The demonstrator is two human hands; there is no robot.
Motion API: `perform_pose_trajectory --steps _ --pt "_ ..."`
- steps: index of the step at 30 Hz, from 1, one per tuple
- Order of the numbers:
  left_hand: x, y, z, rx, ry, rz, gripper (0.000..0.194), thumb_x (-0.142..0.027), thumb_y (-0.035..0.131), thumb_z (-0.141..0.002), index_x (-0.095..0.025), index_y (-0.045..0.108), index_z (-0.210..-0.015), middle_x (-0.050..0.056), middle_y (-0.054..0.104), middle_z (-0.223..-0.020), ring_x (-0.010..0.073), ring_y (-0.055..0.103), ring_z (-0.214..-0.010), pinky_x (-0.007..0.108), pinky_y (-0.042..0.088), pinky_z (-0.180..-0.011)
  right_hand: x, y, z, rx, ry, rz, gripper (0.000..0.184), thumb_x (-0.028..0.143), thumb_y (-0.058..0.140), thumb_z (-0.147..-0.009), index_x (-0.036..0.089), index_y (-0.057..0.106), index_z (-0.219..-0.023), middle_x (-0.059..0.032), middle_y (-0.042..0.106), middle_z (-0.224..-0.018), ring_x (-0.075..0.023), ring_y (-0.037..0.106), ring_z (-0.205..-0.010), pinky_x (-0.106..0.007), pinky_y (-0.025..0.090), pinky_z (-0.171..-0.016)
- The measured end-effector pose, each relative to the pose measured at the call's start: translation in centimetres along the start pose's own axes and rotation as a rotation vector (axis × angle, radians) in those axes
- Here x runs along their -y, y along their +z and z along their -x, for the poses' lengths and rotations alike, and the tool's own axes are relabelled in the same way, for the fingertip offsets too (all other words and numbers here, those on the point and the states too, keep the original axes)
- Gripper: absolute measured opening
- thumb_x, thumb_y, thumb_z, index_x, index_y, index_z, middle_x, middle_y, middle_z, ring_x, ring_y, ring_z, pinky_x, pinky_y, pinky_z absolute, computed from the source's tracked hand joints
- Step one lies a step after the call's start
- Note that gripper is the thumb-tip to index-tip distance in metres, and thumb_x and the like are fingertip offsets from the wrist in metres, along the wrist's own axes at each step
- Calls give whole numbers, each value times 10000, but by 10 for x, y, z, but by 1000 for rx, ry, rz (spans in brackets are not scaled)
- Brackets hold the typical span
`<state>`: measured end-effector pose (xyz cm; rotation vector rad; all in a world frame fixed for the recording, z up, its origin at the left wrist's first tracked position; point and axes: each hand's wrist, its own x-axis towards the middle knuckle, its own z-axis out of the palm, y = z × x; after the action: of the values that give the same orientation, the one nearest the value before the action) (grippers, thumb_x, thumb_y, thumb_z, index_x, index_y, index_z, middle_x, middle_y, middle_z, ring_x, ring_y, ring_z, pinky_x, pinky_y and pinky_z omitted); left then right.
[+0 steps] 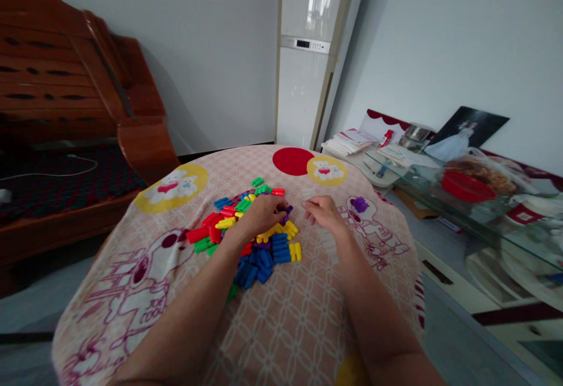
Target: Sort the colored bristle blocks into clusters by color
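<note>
A heap of plastic toy blocks in red, yellow, green, blue and purple lies on the cloth-covered round table. My left hand is over the heap's right side, fingers curled down beside purple blocks; whether one is in its grasp is hidden. Apart from the heap, to its right, my right hand is just above the cloth. Its fingers are bent and drawn together, and nothing shows between them. Several blue blocks lie side by side near yellow ones.
A purple shape is on the cloth right of my right hand; I cannot tell whether it is a print. At right stands a glass-topped cabinet with papers and a red bowl. A wooden bench stands at left.
</note>
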<state>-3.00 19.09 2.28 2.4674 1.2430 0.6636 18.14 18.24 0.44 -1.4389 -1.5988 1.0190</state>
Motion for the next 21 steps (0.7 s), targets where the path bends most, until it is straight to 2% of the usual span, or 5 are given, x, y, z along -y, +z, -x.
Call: perform_pose_trajectory --steps 4,9,12,17,21 --pt "-3 2 0 -60 8 176 119 -201 644 -770 -172 714 -863 36 733 -790 165 674 -704 247 491 -663 5 11 2 136 66 -280 356 505 677 -771 159 623 -706 -30 670 -596 -106 575 -421 -162 326 -326" --pt "-5 5 -1 -148 44 262 163 -201 689 -737 -170 709 -895 42 713 -844 163 670 -733 256 524 -677 9 1 6 201 39 -495 405 542 740 -702 149 662 -767 -78 731 -752 -138 657 -563 -185 443 -407" --pt "-7 4 -1 -151 94 317 146 -185 680 -744 -171 710 -885 49 704 -888 165 668 -779 270 543 -711 12 -2 9 243 23 -557 419 529 769 -676 148 701 -835 -76 734 -767 -169 685 -639 -212 485 -452" --pt "-10 4 -1 -140 150 395 132 -161 656 -749 -175 717 -865 65 697 -978 177 671 -873 290 564 -764 14 -6 10 222 -3 -581 391 405 821 -624 146 749 -908 -58 738 -752 -163 677 -645 -224 497 -488" --pt "-13 5 -2 -137 147 451 179 -149 637 -742 -172 709 -905 65 693 -966 181 673 -878 300 577 -761 14 -10 9 166 2 -590 353 333 835 -588 143 757 -875 -42 731 -706 -154 662 -607 -229 490 -486"
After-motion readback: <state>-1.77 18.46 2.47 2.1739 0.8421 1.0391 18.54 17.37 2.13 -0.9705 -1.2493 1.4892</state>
